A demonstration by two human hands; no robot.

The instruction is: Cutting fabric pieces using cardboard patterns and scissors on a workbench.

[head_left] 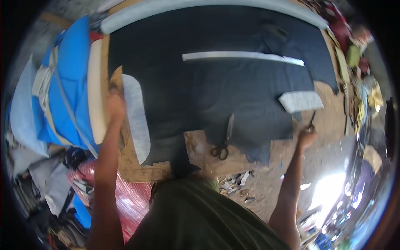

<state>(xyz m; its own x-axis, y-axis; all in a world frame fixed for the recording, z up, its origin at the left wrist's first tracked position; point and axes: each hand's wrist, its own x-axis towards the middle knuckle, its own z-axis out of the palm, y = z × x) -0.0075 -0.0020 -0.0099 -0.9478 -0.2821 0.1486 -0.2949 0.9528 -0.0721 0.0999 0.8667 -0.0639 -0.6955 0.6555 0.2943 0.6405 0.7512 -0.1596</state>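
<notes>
A large black sheet (200, 87), which looks like leather or vinyl, covers most of the brown table (287, 156). My left hand (116, 106) is at the table's left edge, beside a pale rounded pattern piece (137, 121) and just below a brown pointed flap (117, 76). Motion smears its fingers, so their grip is unclear. On the right, my right hand (307, 138) is closed around a slim dark tool (312, 118) whose kind I cannot make out. The tool points up toward a white pointed pattern piece (301, 101). Between my hands lie dark-handled scissors (223, 143), blades pointing away.
A long white strip (243, 56) lies across the sheet. Along the far edge runs a pale roll (208, 9). Blue material (68, 87) is piled at left, above a pink plastic-wrapped bundle (133, 200). Scraps (237, 183) litter the floor; more clutter (358, 83) stands at right.
</notes>
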